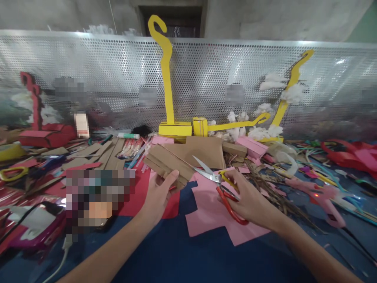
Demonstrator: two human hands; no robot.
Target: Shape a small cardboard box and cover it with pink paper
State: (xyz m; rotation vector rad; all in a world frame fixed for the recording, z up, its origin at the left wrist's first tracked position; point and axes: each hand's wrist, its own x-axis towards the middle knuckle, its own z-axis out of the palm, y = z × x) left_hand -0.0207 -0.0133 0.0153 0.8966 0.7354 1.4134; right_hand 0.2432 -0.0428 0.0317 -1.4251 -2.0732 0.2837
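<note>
My left hand (pixel 160 192) grips a piece of brown cardboard (pixel 171 165), thumb on top. In my right hand (pixel 243 196) is a pair of scissors (pixel 216 177) with one yellow and one red handle. Their blades are parted and point toward the cardboard's right edge; whether they touch it I cannot tell. Beneath the scissors lies a pink paper cutout (pixel 203 214) with stepped edges. Red paper (pixel 132 202) lies under and left of my left hand. Behind the held piece stands a larger brown cardboard piece (pixel 206 151).
A pink glue gun (pixel 318 192) with a lit red light lies at the right. Yellow hook-shaped paper stands (pixel 167 78) line the perforated metal panel (pixel 200 59) at the back. A red paper stand (pixel 44 133) is at far left. Cardboard scraps (pixel 88 153) and dry twigs (pixel 282 202) clutter the blue table.
</note>
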